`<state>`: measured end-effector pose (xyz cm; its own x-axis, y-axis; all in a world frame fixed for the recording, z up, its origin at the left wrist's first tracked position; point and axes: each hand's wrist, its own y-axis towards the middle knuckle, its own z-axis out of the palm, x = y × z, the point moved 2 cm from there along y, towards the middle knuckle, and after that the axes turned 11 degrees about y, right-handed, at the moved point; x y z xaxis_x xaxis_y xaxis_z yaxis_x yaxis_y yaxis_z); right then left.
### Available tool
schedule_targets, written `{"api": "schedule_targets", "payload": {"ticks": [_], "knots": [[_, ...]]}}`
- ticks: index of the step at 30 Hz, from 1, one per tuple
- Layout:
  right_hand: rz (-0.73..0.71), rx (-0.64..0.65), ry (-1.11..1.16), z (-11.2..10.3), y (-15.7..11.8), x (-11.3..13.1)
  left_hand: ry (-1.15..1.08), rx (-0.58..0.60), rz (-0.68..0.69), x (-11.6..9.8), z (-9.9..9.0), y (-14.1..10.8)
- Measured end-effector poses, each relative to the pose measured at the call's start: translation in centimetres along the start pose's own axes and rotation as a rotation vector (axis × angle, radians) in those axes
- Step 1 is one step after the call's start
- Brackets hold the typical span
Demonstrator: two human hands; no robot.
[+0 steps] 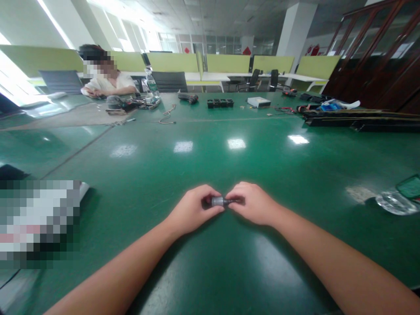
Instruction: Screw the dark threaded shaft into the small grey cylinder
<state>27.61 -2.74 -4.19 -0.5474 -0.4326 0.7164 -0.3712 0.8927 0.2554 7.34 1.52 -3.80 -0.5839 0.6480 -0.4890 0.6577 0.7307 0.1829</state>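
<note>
Just above the green tabletop, in the middle of the head view, is a small grey cylinder (217,201) with a dark, narrower end pointing right. I cannot make out its exact kind. My left hand (194,206) is closed around the thicker grey part, thumb below and fingers above. My right hand (251,202) pinches the thin dark end, with its fingertips close to those of my left hand. Both hands hide part of the cylinder, so I cannot tell whether the thin end is a separate piece.
A pixelated, box-like item (39,218) lies at the left, a clear glass dish (395,203) at the right. Farther back are a black slotted part (220,103), a white box (259,102), long dark bars (361,119) and a water bottle (151,82). Another person (110,81) sits at back left.
</note>
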Motion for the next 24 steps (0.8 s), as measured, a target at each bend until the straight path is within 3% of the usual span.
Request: {"api": "schedule_targets", "payload": {"ticks": [24], "knots": [[0.022,0.009,-0.011,-0.42,-0.14,-0.04,-0.008,0.008,-0.002,0.02,-0.05,-0.04]]}}
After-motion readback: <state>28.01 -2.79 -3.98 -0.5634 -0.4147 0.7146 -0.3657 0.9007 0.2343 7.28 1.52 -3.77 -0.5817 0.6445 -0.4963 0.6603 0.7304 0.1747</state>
